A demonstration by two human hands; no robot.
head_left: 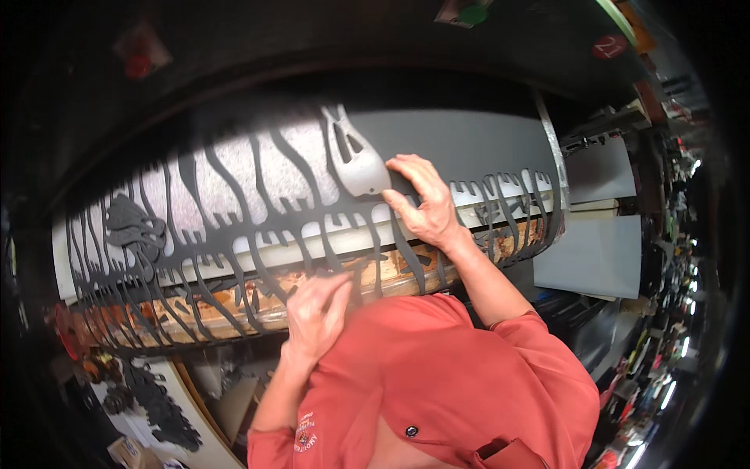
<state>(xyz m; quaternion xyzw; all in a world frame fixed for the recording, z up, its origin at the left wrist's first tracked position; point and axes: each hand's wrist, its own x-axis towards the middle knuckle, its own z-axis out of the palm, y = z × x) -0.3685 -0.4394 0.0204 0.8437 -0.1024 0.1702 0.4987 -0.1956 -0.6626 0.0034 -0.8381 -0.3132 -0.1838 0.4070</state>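
Fingers of our right hand (426, 207) spread apart, tips against rounded end of grey slotted plate (362, 166); plate lies on dark sheet (461, 141), between its cut-through stretch and uncut stretch. Left hand (314, 314) near front edge of counter (397, 263), blurred; we cannot tell whether its fingers hold anything. Pale board (275, 181) shows through gaps; loose dark pieces (134, 230) heaped on sheet at left. Dark overhang (312, 39) above; plate's far end runs into shadow. Clutter (683, 313) at right rim too small to identify. Red round tag (609, 47) bears white numerals; our red shirt (445, 375), small lettering (306, 430).
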